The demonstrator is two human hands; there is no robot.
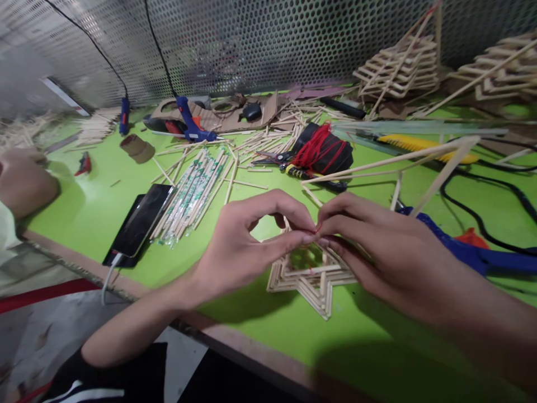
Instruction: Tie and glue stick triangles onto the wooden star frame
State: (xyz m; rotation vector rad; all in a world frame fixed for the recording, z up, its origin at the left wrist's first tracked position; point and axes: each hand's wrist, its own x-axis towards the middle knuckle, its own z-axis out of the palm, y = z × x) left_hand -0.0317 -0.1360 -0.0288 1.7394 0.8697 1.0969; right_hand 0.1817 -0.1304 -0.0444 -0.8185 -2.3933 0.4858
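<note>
My left hand point(247, 240) and my right hand point(377, 246) meet fingertip to fingertip above a star-shaped frame of stacked wooden sticks point(312, 280) lying on the green table point(260, 324). Both hands pinch a thin red thread point(318, 228) between thumb and forefinger; only a small bit of it shows at the fingertips. The frame sits directly beneath the fingers, partly hidden by my right hand.
A phone with a white cable point(140, 224) lies left, beside wrapped chopsticks point(191, 190). Behind are loose sticks, scissors point(274, 158), a red thread bundle point(321, 146), blue glue guns point(191, 123) point(470, 252), black cables and stacked stick structures point(403, 64). Another person's hand point(25, 182) rests far left.
</note>
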